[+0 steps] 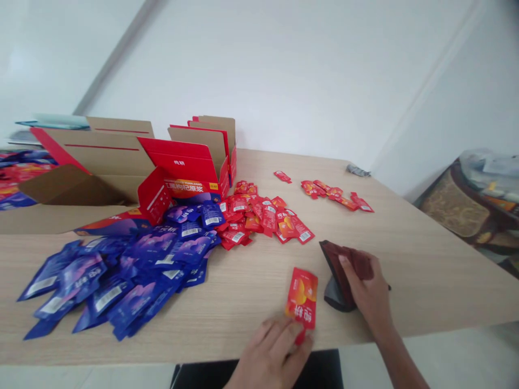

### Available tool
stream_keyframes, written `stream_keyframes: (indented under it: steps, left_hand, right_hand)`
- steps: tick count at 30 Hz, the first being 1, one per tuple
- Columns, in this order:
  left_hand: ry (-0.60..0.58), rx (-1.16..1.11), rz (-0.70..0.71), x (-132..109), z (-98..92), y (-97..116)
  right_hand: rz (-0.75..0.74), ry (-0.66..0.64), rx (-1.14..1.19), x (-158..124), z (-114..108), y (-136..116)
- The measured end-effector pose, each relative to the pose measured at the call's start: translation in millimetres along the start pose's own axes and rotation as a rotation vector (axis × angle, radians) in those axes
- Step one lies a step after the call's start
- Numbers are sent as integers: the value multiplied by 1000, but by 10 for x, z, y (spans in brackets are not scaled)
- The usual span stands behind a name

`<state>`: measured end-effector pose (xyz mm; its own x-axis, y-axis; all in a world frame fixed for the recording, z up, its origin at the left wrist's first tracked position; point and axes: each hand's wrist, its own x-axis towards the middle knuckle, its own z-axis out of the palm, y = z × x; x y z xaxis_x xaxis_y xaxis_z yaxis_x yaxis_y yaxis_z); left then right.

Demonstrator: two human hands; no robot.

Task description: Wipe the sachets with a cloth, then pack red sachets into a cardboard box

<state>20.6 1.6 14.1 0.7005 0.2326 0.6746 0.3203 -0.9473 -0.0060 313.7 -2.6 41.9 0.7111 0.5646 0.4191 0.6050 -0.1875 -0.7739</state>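
Partly hidden, red sachet [302,296] — beneath left fingertips [294,329]

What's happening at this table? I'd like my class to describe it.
A person's left hand has its fingers on the near end of a single red packet at the table's front edge. The right hand holds a dark red and black object just beside it; what it is, I can't tell. Farther back lies a heap of red packets, with a larger pile of blue packets to its left, in front of open cardboard boxes.
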Motion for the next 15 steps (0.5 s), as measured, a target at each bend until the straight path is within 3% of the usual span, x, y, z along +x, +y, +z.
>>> stream_keyframes:
  steps: [5, 8, 11, 15]
  left_hand:
    - [-109, 167, 17, -25, 29, -5]
    - [-34, 113, 17, -32, -28, -25]
    - [-15, -2, 49, 32, -224, -71]
    - [-50, -162, 8, 293, -656, -293]
  right_hand:
    - [95, -3, 34, -40, -32, 13]
    - [74, -20, 62, -11, -15, 18]
    - [76, -11, 97, 1, -6, 29]
    - [151, -9, 101, 8, -9, 50]
